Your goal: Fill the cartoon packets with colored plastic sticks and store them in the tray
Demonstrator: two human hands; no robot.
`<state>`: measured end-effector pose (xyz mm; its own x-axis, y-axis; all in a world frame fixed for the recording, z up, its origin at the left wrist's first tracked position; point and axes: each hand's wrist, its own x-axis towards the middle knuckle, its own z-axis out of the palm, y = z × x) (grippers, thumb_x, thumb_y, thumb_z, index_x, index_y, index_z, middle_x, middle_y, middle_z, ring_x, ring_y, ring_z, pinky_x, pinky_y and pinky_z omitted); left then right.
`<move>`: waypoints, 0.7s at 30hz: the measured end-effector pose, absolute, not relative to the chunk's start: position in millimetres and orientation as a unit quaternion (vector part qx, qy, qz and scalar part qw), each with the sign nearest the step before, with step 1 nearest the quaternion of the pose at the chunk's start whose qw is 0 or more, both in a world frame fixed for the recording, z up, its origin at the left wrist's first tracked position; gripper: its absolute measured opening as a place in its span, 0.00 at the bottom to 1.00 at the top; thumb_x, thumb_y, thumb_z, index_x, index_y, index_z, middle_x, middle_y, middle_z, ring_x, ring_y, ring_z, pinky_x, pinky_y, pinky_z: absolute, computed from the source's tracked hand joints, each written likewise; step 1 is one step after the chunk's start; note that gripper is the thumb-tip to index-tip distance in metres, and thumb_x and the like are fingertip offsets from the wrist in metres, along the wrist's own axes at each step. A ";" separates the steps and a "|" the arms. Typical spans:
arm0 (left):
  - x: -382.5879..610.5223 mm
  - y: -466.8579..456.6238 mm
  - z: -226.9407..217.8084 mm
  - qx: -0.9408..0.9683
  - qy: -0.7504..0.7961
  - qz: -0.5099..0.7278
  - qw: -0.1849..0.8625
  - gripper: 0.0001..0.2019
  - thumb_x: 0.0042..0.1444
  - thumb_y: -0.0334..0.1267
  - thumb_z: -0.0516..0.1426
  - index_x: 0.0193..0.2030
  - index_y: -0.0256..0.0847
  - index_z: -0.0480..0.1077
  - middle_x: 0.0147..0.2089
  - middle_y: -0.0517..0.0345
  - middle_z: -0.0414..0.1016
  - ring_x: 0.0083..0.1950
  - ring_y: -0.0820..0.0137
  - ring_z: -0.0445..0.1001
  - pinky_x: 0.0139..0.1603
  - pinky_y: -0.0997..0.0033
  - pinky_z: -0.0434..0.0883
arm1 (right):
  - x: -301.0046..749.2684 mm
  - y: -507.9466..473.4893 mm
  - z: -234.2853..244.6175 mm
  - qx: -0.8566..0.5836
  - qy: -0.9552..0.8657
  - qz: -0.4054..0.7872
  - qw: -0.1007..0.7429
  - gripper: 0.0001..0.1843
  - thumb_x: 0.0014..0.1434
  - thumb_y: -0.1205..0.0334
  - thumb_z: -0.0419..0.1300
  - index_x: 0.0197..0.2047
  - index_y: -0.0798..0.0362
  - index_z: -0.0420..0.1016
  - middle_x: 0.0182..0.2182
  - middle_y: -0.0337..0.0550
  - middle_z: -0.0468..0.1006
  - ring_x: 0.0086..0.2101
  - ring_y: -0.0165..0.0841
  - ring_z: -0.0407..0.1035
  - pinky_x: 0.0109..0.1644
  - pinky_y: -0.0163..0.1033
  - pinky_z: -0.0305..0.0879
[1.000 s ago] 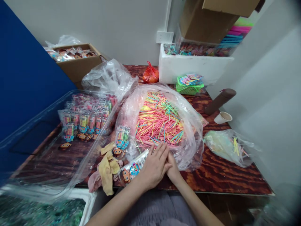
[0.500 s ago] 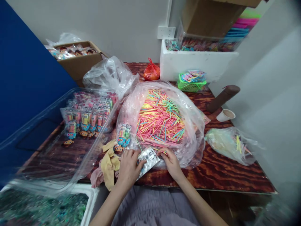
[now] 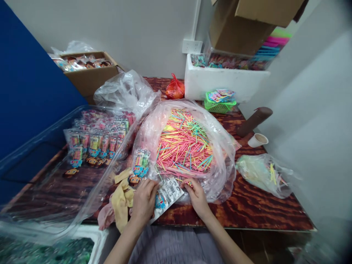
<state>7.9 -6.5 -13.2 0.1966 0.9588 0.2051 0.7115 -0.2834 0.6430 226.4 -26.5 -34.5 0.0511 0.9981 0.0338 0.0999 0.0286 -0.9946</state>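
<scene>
My left hand (image 3: 144, 202), fingers curled, grips the left side of a silver printed pouch (image 3: 169, 193). The pouch lies tilted at the table's front edge, with blue lettering near my left hand. My right hand (image 3: 198, 198) is closed around a small bundle of coloured sticks (image 3: 188, 183), their ends showing at the fingertips by the pouch's right edge. Just beyond is a large clear plastic bag (image 3: 223, 161), open and full of loose pink, yellow, green and blue sticks (image 3: 184, 141). Filled pouches (image 3: 141, 161) lie left of that bag.
A clear bin (image 3: 92, 198) at left holds rows of filled pouches (image 3: 95, 141). Yellow and pink cloths (image 3: 121, 203) lie by my left hand. Rightward are a knotted plastic bag (image 3: 258, 170), a paper cup (image 3: 257, 140) and a brown bottle (image 3: 254, 121). A white foam box (image 3: 220, 79) stands behind.
My left thumb has come off the pouch's face, and more of its printed front shows. My right hand still holds the stick bundle. The whole view has shifted slightly.
</scene>
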 end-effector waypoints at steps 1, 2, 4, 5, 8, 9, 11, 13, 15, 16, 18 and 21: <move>7.2 -6.2 -13.8 0.746 0.556 0.299 0.212 0.12 0.66 0.39 0.49 0.38 0.42 0.73 0.37 0.54 0.73 0.42 0.63 0.72 0.44 0.64 0.68 | 226.4 -26.3 -34.9 -0.530 -0.518 0.453 0.495 0.09 0.64 0.60 0.56 0.35 0.46 0.77 0.31 0.40 0.78 0.36 0.37 0.70 0.44 0.39 0.61; 6.6 -5.9 -14.0 0.746 0.553 0.304 0.212 0.12 0.66 0.38 0.48 0.42 0.43 0.74 0.39 0.53 0.73 0.43 0.63 0.72 0.44 0.64 0.69 | 226.3 -26.3 -35.2 -0.530 -0.517 0.454 0.496 0.08 0.64 0.60 0.56 0.35 0.46 0.77 0.31 0.40 0.78 0.36 0.38 0.70 0.44 0.39 0.61; 5.8 -5.8 -12.6 0.745 0.553 0.313 0.204 0.14 0.66 0.38 0.49 0.49 0.44 0.74 0.41 0.53 0.72 0.44 0.64 0.73 0.44 0.65 0.70 | 226.0 -26.5 -35.0 -0.532 -0.512 0.456 0.497 0.08 0.63 0.60 0.57 0.35 0.47 0.77 0.31 0.40 0.78 0.36 0.38 0.71 0.43 0.39 0.61; 5.5 -5.9 -11.1 0.743 0.555 0.317 0.199 0.14 0.65 0.38 0.49 0.51 0.44 0.73 0.41 0.53 0.72 0.44 0.64 0.73 0.43 0.65 0.70 | 225.8 -26.6 -34.6 -0.533 -0.510 0.456 0.498 0.08 0.63 0.61 0.57 0.35 0.47 0.77 0.31 0.40 0.78 0.36 0.38 0.71 0.43 0.39 0.61; 5.4 -6.4 -4.9 0.731 0.564 0.334 0.191 0.13 0.65 0.38 0.50 0.49 0.43 0.73 0.40 0.54 0.73 0.42 0.65 0.74 0.43 0.66 0.71 | 225.2 -26.8 -33.3 -0.538 -0.509 0.450 0.498 0.08 0.63 0.60 0.57 0.34 0.47 0.77 0.31 0.40 0.78 0.36 0.38 0.71 0.43 0.40 0.61; 5.3 -6.4 -2.8 0.724 0.567 0.342 0.191 0.11 0.64 0.38 0.51 0.46 0.43 0.74 0.40 0.54 0.73 0.42 0.65 0.74 0.43 0.66 0.71 | 225.1 -26.7 -33.1 -0.538 -0.509 0.449 0.500 0.07 0.63 0.59 0.57 0.34 0.47 0.77 0.30 0.40 0.78 0.36 0.38 0.71 0.43 0.40 0.61; 4.7 -5.9 0.8 0.713 0.572 0.357 0.195 0.09 0.63 0.39 0.52 0.40 0.42 0.73 0.38 0.55 0.74 0.41 0.65 0.75 0.42 0.66 0.70 | 224.9 -26.4 -33.3 -0.534 -0.509 0.450 0.503 0.08 0.63 0.59 0.57 0.34 0.47 0.77 0.30 0.40 0.78 0.35 0.38 0.71 0.43 0.40 0.62; 3.5 -5.0 3.5 0.705 0.571 0.368 0.205 0.09 0.63 0.40 0.52 0.37 0.42 0.72 0.36 0.56 0.75 0.39 0.65 0.75 0.41 0.67 0.70 | 225.0 -26.1 -34.2 -0.530 -0.510 0.452 0.504 0.08 0.63 0.59 0.57 0.34 0.47 0.77 0.30 0.40 0.78 0.36 0.38 0.71 0.43 0.40 0.62; 2.1 -4.3 5.8 0.698 0.567 0.377 0.221 0.10 0.63 0.40 0.52 0.36 0.42 0.72 0.34 0.56 0.75 0.38 0.66 0.75 0.39 0.68 0.70 | 225.2 -26.1 -35.3 -0.529 -0.508 0.455 0.505 0.08 0.63 0.59 0.58 0.34 0.47 0.77 0.31 0.40 0.78 0.36 0.38 0.71 0.44 0.40 0.61; 1.5 -4.0 7.1 0.693 0.567 0.382 0.229 0.10 0.63 0.40 0.52 0.36 0.42 0.72 0.34 0.57 0.75 0.38 0.66 0.75 0.39 0.68 0.70 | 225.3 -26.2 -35.9 -0.529 -0.505 0.457 0.506 0.07 0.62 0.60 0.58 0.34 0.47 0.77 0.31 0.40 0.78 0.36 0.38 0.70 0.44 0.39 0.61; 0.2 -3.6 10.5 0.679 0.570 0.393 0.245 0.10 0.63 0.40 0.51 0.35 0.42 0.72 0.34 0.57 0.74 0.38 0.66 0.74 0.40 0.68 0.70 | 225.4 -26.5 -36.7 -0.529 -0.503 0.458 0.508 0.07 0.62 0.60 0.58 0.34 0.47 0.78 0.31 0.40 0.78 0.36 0.38 0.70 0.43 0.39 0.61; -2.2 -2.9 17.0 0.659 0.572 0.411 0.266 0.10 0.63 0.41 0.51 0.36 0.43 0.72 0.37 0.56 0.75 0.41 0.65 0.74 0.43 0.68 0.70 | 225.3 -26.7 -37.1 -0.531 -0.508 0.454 0.504 0.08 0.63 0.60 0.58 0.35 0.46 0.78 0.31 0.40 0.78 0.36 0.38 0.71 0.43 0.39 0.61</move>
<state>-2.2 -2.9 17.0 0.0093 0.9714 0.2372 0.5345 -0.2053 0.8199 225.3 -26.7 -37.1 0.0713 0.9970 0.0298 0.0806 0.0240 -0.9965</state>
